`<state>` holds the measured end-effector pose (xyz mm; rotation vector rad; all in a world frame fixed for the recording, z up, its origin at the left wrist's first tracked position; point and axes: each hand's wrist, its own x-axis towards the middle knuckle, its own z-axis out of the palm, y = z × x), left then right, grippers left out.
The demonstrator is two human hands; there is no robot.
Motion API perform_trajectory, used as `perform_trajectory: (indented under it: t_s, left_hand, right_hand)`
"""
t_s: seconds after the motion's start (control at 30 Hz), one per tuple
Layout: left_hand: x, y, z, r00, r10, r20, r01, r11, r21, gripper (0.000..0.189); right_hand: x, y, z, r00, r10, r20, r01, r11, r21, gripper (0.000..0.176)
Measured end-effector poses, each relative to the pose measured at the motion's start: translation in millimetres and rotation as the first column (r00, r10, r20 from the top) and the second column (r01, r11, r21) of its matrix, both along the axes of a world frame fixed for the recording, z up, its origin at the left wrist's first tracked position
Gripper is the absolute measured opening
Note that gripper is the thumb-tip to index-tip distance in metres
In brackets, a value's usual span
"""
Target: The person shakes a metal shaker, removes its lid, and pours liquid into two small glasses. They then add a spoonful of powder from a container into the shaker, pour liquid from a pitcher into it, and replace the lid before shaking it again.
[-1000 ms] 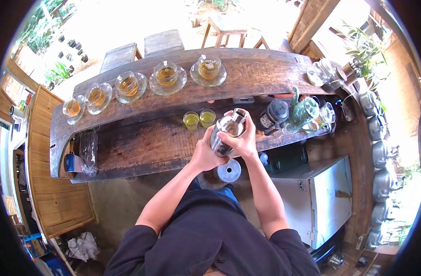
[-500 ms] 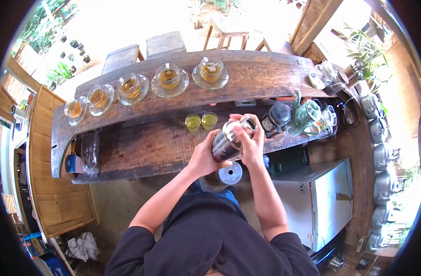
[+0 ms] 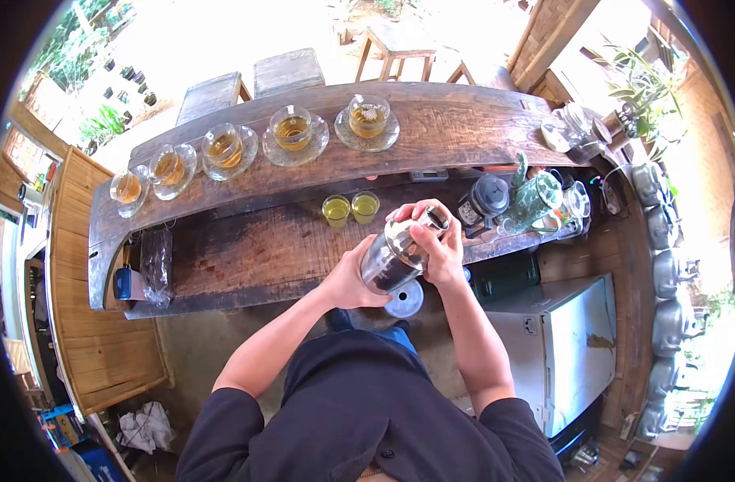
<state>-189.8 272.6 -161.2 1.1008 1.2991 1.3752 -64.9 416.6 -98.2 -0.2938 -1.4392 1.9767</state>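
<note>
- Shaker [image 3: 390, 259] is held tilted between both hands, over the desk [image 3: 247, 249] edge.
- Its base is gripped by the left hand [image 3: 347, 281], its top by the right hand [image 3: 438, 245].
- Two glasses [image 3: 335, 211] of yellow drink are set just beyond the hands.

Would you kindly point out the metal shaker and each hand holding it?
metal shaker [image 3: 393, 259], head view, its shiny body.
left hand [image 3: 347, 281], head view, its back.
right hand [image 3: 437, 251], head view, its back.

The left hand [image 3: 351, 281] covered the base of the shaker [image 3: 393, 255]; the right hand [image 3: 438, 253] hid most of its cap; a round metal disc [image 3: 408, 304] beneath showed only partly.
</note>
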Motion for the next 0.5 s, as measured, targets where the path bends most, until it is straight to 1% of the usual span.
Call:
perform_trajectory:
  t_s: [0.03, 0.07, 0.1, 0.13, 0.17, 0.2, 0.27, 0.3, 0.33, 0.37, 0.4, 0.47, 0.5]
  left_hand:
    - [-1.2, 2.1, -1.1, 0.999, -0.005, 0.035, 0.004, 1.000, 0.029, 0.095]
    - [-0.6, 1.7, -1.9, 0.997, -0.006, 0.073, 0.002, 0.999, 0.054, 0.092]
    - [2.1, 2.0, -2.0, 0.997, -0.007, 0.073, 0.003, 0.999, 0.050, 0.092]
    - [5.5, 5.2, 1.3, 0.993, 0.018, 0.114, -0.028, 0.996, 0.086, 0.091]
    - [6.8, 6.9, 3.6, 0.987, 0.044, 0.155, -0.063, 0.991, 0.121, 0.090]
    - [4.6, 7.0, 4.6, 0.988, 0.042, 0.150, -0.061, 0.990, 0.124, 0.090]
    - [4.6, 5.5, 4.4, 0.994, 0.093, -0.049, -0.090, 0.994, 0.062, 0.089]
    - [8.2, 3.5, 3.9, 0.994, 0.095, -0.046, -0.092, 0.994, 0.061, 0.089]
    - [11.5, 2.4, 4.8, 0.991, 0.124, -0.048, -0.123, 0.992, 0.026, 0.088]
    - [14.5, 1.2, 5.8, 0.987, 0.152, -0.050, -0.153, 0.988, -0.010, 0.087]
    - [17.7, -0.2, 6.9, 0.987, 0.153, -0.048, -0.153, 0.988, -0.011, 0.087]
    - [22.1, -0.6, 8.9, 0.988, 0.153, -0.017, -0.153, 0.985, -0.075, 0.098]
    - [22.3, -1.8, 9.1, 0.988, 0.155, -0.016, -0.156, 0.985, -0.078, 0.098]
  right_hand:
    - [-0.5, 1.2, 0.2, 0.999, 0.022, -0.035, -0.022, 1.000, -0.020, 0.023]
    - [-1.3, 3.2, 0.4, 0.999, 0.027, -0.033, -0.028, 0.999, -0.024, 0.023]
    - [-1.8, 6.4, 1.3, 0.999, 0.038, 0.000, -0.038, 0.999, -0.014, 0.023]
    - [-2.8, 10.2, 3.6, 0.999, 0.044, 0.032, -0.044, 0.999, 0.000, 0.023]
    - [-7.0, 9.8, 7.7, 0.999, 0.036, 0.006, -0.036, 0.999, -0.037, 0.016]
    - [-8.8, 8.2, 9.5, 0.999, 0.035, 0.001, -0.035, 0.999, -0.034, 0.016]
    - [-8.2, 5.6, 11.9, 0.999, -0.020, 0.050, 0.022, 0.999, -0.037, 0.013]
    - [-9.0, 5.0, 14.0, 0.995, -0.046, 0.083, 0.050, 0.998, -0.049, 0.011]
    - [-10.2, 4.7, 12.8, 0.996, -0.044, 0.083, 0.048, 0.998, -0.049, 0.011]
    - [-10.6, 4.1, 10.3, 0.988, -0.084, 0.133, 0.091, 0.995, -0.045, 0.011]
    - [-10.3, 3.5, 8.9, 0.975, -0.124, 0.184, 0.133, 0.990, -0.039, 0.011]
    - [-9.3, 1.9, 18.2, 0.969, -0.115, 0.219, 0.124, 0.992, -0.030, 0.012]
    - [-9.5, 0.6, 21.1, 0.963, -0.100, 0.252, 0.110, 0.994, -0.026, 0.013]
